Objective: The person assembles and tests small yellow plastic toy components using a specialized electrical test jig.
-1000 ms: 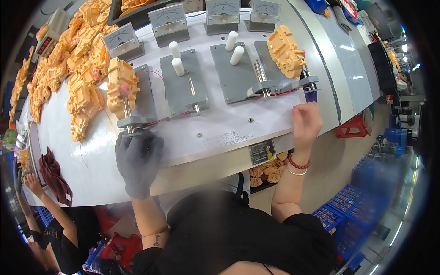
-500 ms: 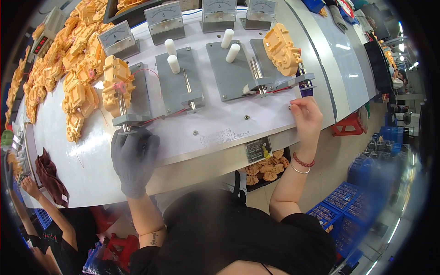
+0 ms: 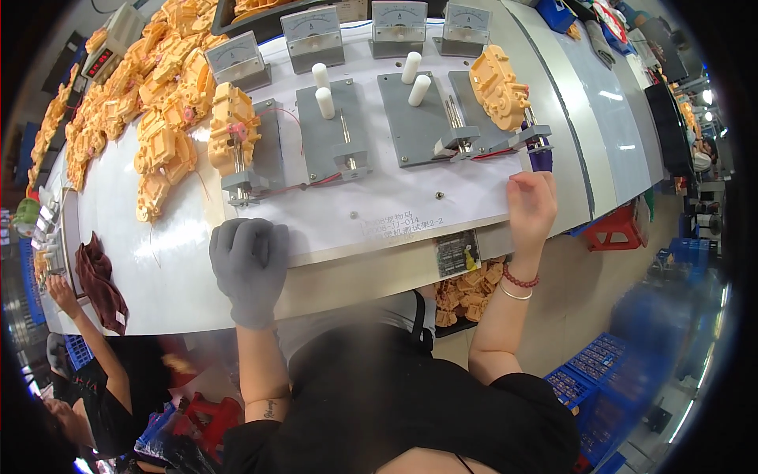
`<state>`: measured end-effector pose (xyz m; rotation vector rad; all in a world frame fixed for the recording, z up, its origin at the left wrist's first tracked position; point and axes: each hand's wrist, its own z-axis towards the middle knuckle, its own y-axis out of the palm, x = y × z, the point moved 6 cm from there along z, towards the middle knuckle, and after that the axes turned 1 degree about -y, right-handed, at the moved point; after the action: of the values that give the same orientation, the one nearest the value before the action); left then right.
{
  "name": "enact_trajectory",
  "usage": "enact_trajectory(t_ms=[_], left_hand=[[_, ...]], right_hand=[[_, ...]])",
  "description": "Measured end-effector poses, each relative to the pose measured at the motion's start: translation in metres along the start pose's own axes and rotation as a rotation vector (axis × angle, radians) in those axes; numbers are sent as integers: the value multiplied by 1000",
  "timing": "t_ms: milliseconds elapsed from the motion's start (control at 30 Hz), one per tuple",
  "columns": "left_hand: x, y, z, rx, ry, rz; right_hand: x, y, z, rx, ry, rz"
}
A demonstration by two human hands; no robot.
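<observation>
My left hand, in a grey glove, rests with curled fingers at the board's front edge. Nothing shows in it. Just beyond it stands the left metal clamp, whose rods meet a yellow-orange plastic housing with a pink part. My bare right hand is closed at the board's right front corner; its curled fingers hide whatever they may hold. Close by, a right clamp with a purple handle sits below another yellow-orange housing.
Grey fixture plates with white pegs stand between my hands. Behind them are several analog meters. Piled housings cover the table's left. A dark red cloth lies near a co-worker's hand.
My left hand has drawn back from the left clamp toward me and curled. My right hand has gone from a pinch to a closed fist. The view has shifted slightly.
</observation>
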<state>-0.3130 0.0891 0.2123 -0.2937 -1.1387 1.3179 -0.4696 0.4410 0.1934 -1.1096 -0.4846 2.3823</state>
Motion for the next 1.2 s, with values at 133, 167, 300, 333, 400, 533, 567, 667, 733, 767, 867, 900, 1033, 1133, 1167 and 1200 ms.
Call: enact_trajectory(t_ms=[133,167,300,333,400,533,567,667,733,767,867,900,1033,1133,1167,1200], left_hand=[[0,0,0,32,32,-9],[-1,1,-1,33,32,-13],[-3,1,-2,46,62,-43],[-3,0,-2,47,61,-43],[-1,1,1,41,82,-40],[-2,1,1,78,91,-62],[-2,1,2,72,97,-61],[-2,2,1,64,99,-58],[-3,2,1,61,96,-56],[-3,2,1,64,100,-55],[-2,1,1,66,103,-53],[-1,1,1,64,100,-51],[-3,-3,0,30,63,-58],[-8,-6,4,-97,18,-134],[-15,-6,4,-151,-66,-175],[-21,-4,4,-205,-152,-216]], right_hand=[[7,2,-6,53,-38,9],[7,2,-7,66,-33,9],[3,-1,-8,101,-24,-2],[1,-1,-7,100,-25,-2],[3,-2,-6,116,11,6],[7,1,-8,132,9,10],[7,0,-8,139,19,10],[8,0,-9,147,29,10],[8,0,-9,151,29,9],[9,-1,-9,151,34,8],[10,-1,-10,152,33,6],[10,-1,-9,151,26,4],[9,0,-9,149,37,10],[11,0,-10,145,42,27],[9,0,-9,136,39,19],[8,0,-8,126,37,11]])
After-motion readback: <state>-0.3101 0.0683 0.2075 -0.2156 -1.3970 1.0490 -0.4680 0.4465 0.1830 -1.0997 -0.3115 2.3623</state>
